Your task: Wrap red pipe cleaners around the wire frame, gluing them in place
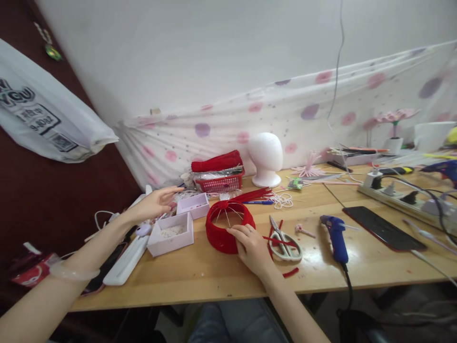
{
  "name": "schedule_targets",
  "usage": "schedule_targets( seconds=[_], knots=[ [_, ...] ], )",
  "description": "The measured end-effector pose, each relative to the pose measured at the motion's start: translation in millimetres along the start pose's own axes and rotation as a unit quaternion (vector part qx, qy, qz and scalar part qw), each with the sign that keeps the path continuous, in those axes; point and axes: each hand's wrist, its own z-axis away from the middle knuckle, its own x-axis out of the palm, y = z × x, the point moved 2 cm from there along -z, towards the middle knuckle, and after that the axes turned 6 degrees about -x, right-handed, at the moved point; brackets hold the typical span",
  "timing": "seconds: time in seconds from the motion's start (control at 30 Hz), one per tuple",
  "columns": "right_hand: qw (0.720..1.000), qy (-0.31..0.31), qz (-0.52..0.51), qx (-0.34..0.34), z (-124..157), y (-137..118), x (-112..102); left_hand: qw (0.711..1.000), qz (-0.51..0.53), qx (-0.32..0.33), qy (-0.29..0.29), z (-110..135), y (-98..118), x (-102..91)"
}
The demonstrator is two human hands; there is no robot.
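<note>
A red fuzzy ring-shaped headpiece (219,239) with thin pale wires across its opening lies at the table's front middle. My right hand (252,245) grips its right rim, fingers curled over the edge. Reaching out on the left, my left hand (162,202) is open, fingers stretched, above small clutter behind two white boxes. The nearer box (170,243) holds small pale beads; a few bits lie in the farther box (194,205). Beside my right hand lie white-handled scissors (285,243), with red pipe-cleaner pieces (291,272) around them.
Behind stand a white foam head (266,159) and a red basket (221,183) of red pipe cleaners. To the right lie a blue glue gun (335,238), a phone (383,227) and a power strip (400,202) with cables. A white bag (46,109) hangs at upper left.
</note>
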Motion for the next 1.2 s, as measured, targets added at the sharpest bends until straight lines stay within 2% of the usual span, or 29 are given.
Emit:
schedule_targets(
  seconds=[0.13, 0.23, 0.33, 0.43, 0.53, 0.6, 0.67, 0.77, 0.9, 1.0, 1.07, 1.1, 1.13, 1.17, 1.2],
  knots=[
    [1.000, 0.006, -0.011, 0.007, -2.6, -4.9, -3.9, 1.000, -0.018, 0.000, 0.006, -3.8, -7.5, 10.7],
    [1.000, 0.006, -0.013, 0.011, -5.4, -7.9, -8.5, 0.998, -0.061, 0.005, -0.016, -7.2, -9.4, 26.1],
    [1.000, -0.003, -0.011, 0.015, -6.2, -8.0, -12.0, 0.993, -0.106, 0.011, -0.058, -7.3, -11.6, 52.0],
    [0.999, -0.027, -0.012, 0.024, -4.9, -7.8, -15.2, 0.991, -0.117, 0.041, -0.056, 1.4, -18.3, 82.8],
    [0.998, -0.048, -0.009, 0.049, -4.0, -10.0, -21.6, 0.987, -0.112, 0.108, -0.038, 22.6, -28.9, 113.6],
    [0.996, -0.055, -0.003, 0.070, -4.1, -12.7, -29.0, 0.956, -0.134, 0.261, -0.015, 42.8, -32.2, 133.4],
    [0.994, -0.062, 0.003, 0.086, -4.4, -15.9, -37.6, 0.926, -0.146, 0.349, 0.008, 59.4, -36.7, 151.3],
    [0.993, -0.084, 0.014, 0.082, -7.3, -21.1, -48.8, 0.894, -0.157, 0.418, 0.025, 68.0, -42.8, 173.8],
    [0.989, -0.134, 0.021, 0.064, -19.4, -23.7, -62.1, 0.870, -0.172, 0.461, 0.026, 56.9, -50.7, 194.5],
    [0.984, -0.133, 0.071, 0.098, -23.9, -20.8, -88.7, 0.867, -0.168, 0.469, 0.026, 49.5, -56.7, 201.0],
    [0.973, -0.103, 0.133, 0.156, -15.9, -16.4, -121.1, 0.876, -0.163, 0.454, 0.022, 47.2, -60.2, 201.2],
    [0.957, -0.094, 0.168, 0.215, -7.5, -12.4, -140.7, 0.881, -0.162, 0.444, 0.020, 46.5, -61.6, 200.4],
    [0.932, -0.109, 0.197, 0.284, 3.6, -7.3, -160.4, 0.885, -0.163, 0.436, 0.016, 45.9, -62.8, 199.3],
    [0.910, -0.163, 0.180, 0.335, 16.1, -1.6, -177.7, 0.888, -0.165, 0.429, 0.007, 45.5, -63.9, 198.1],
    [0.872, -0.236, 0.151, 0.401, 30.1, 5.5, -192.7, 0.890, -0.169, 0.424, -0.009, 45.1, -65.0, 197.3]
  ],
)
